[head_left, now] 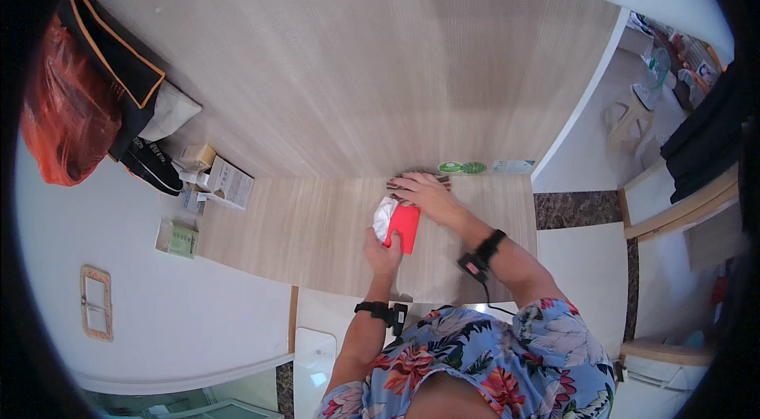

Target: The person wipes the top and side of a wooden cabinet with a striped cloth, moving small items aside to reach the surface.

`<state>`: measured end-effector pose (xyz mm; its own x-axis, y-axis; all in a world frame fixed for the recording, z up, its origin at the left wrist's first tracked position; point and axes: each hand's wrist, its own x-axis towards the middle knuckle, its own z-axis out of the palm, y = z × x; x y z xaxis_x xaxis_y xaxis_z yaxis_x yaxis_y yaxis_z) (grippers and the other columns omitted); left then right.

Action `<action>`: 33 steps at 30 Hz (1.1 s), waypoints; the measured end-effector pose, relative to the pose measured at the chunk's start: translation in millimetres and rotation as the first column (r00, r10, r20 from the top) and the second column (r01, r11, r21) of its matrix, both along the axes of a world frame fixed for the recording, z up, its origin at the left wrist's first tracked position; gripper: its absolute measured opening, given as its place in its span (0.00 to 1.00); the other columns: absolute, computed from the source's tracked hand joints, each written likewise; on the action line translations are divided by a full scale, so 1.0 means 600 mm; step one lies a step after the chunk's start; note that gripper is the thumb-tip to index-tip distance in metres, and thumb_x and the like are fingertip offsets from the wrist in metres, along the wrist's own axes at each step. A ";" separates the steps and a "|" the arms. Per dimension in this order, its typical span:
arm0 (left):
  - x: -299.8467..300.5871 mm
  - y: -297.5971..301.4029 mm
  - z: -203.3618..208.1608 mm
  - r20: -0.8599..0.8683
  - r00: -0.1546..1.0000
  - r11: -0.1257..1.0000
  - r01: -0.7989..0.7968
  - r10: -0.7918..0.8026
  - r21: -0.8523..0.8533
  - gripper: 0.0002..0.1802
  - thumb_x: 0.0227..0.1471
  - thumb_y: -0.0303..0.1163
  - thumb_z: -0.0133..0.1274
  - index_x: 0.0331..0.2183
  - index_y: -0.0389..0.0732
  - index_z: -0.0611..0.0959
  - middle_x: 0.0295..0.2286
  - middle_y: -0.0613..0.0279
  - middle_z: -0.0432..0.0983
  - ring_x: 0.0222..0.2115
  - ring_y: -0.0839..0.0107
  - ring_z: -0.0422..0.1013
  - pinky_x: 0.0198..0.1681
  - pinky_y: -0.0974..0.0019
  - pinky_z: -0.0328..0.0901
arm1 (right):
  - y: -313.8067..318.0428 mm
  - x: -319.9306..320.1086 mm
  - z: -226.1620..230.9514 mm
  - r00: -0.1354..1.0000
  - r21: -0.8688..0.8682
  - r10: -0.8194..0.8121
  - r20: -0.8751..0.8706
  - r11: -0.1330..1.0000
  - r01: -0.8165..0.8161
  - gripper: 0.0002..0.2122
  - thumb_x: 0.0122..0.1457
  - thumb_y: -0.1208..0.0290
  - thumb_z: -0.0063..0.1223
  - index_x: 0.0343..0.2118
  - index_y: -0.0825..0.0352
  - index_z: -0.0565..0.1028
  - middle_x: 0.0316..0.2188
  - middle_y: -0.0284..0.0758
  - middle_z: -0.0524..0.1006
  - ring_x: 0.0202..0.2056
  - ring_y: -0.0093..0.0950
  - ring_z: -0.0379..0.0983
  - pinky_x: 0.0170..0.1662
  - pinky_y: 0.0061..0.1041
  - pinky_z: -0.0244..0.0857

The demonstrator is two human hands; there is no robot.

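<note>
My left hand [384, 254] grips a flat red packet [404, 227] by its lower left side, with the thumb across its front. White crumpled material [385, 215] shows along the packet's upper left edge; whether it is paper or plastic I cannot tell. Just above the packet, my right hand [428, 194] lies over a dark striped bundle that looks like cloth [436, 179], its fingers curved round it and pointing left. The hand covers most of the bundle, and a bit of striped cloth shows below the fingers, close to the packet's top.
The wood-grain table [317, 237] meets a matching upright panel [340, 87]. At its left end stand small boxes [229, 183] and a green packet [183, 241]. A red plastic bag [67, 106] and dark bags [119, 71] hang at the left. A stool [631, 116] stands far right.
</note>
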<state>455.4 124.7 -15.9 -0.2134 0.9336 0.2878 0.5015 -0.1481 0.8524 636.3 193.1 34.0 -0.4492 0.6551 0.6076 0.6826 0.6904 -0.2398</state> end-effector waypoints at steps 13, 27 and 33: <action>-0.002 0.006 -0.013 0.018 1.000 0.999 0.010 -0.010 0.042 0.14 0.43 0.32 0.58 0.30 0.34 0.73 0.22 0.49 0.75 0.22 0.55 0.73 0.26 0.58 0.66 | -0.050 0.128 -0.050 0.945 -0.238 -0.325 0.045 0.915 0.326 0.18 0.49 0.70 0.54 0.47 0.55 0.74 0.50 0.28 0.72 0.48 0.31 0.67 0.48 0.34 0.61; -0.003 0.001 -0.004 -0.007 0.999 0.999 0.044 -0.043 0.029 0.14 0.45 0.30 0.57 0.30 0.32 0.72 0.23 0.50 0.75 0.23 0.63 0.72 0.28 0.61 0.66 | -0.042 0.026 -0.069 0.947 -0.137 -0.320 0.023 0.938 0.320 0.14 0.49 0.72 0.50 0.41 0.57 0.77 0.47 0.28 0.73 0.48 0.32 0.66 0.50 0.37 0.59; 0.001 0.002 -0.002 0.014 1.000 1.000 0.008 -0.008 0.009 0.15 0.43 0.31 0.57 0.30 0.33 0.72 0.23 0.47 0.74 0.24 0.52 0.73 0.28 0.57 0.67 | -0.030 0.016 -0.045 0.961 -0.224 -0.276 -0.022 0.938 0.265 0.16 0.50 0.70 0.50 0.45 0.56 0.76 0.49 0.25 0.72 0.48 0.30 0.67 0.49 0.36 0.58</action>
